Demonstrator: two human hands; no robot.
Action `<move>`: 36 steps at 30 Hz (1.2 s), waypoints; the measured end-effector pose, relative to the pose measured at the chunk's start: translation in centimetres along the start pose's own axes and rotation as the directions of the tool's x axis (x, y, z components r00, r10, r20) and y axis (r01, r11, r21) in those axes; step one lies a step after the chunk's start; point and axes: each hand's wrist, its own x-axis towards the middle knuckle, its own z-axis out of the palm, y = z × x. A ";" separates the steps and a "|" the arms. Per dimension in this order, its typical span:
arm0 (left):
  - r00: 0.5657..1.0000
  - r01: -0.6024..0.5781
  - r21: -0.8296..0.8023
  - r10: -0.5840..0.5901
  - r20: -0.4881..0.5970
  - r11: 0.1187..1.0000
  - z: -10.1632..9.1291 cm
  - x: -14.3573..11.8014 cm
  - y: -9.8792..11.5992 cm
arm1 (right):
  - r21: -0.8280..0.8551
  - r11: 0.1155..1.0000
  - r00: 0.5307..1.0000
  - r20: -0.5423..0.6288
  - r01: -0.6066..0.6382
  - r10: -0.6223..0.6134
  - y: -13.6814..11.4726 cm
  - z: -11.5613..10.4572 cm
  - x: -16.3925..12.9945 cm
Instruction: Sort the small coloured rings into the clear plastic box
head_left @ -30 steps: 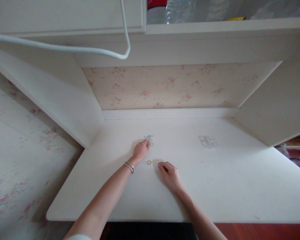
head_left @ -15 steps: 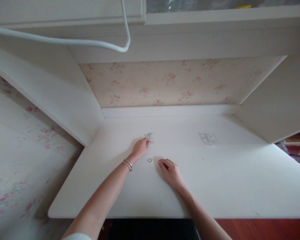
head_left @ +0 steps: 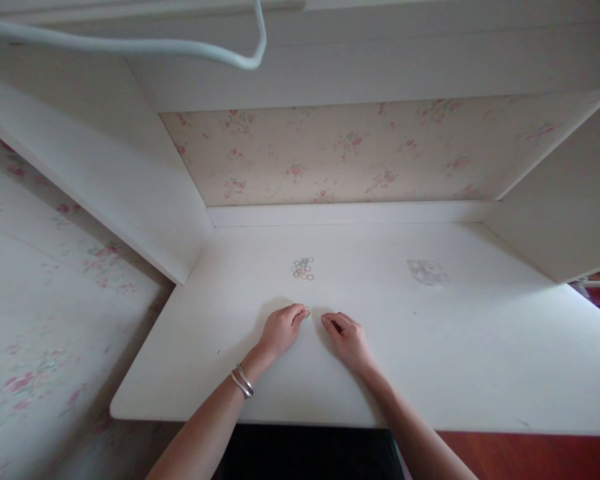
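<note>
Gold-toned, small round ring (head_left: 308, 313) sits at the fingertips of the bare left hand (head_left: 280, 329), head view (only one available). Progress, my read: this one ring is in hand, apart from the rest; a loose cluster of small, thin silvery and brownish rings (head_left: 300, 272) lies beyond both hands on the smooth white tabletop (head_left: 480, 353), unheld, some overlapping. Nothing visibly joined to the gold-toned one, so most of the handling looks undone; ring count too small to tell. Flat clear plastic bag (head_left: 429, 273) lies off to the right, well apart from both hands, untouched; can't tell what's inside. Pose: left forearm slants in from lower left, two slim silver-coloured metal bangles (head_left: 243, 383) near the wrist, thumb and forefinger pinching the ring's edge, other fingers curled under. Bare right hand (head_left: 349, 340) is just beside, facing it across a narrow gap, forearm in from lower right, fingers curled, thumb and forefinger tips close together. Too small to tell whether those tips meet or pinch anything. Both hands low at the tabletop.
</note>
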 end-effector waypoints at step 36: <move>0.987 0.160 0.010 -0.159 -0.036 0.987 -0.6 -6.3 1.4 | -0.567 0.813 0.977 0.212 0.132 -0.011 -2.0 2.2 11.0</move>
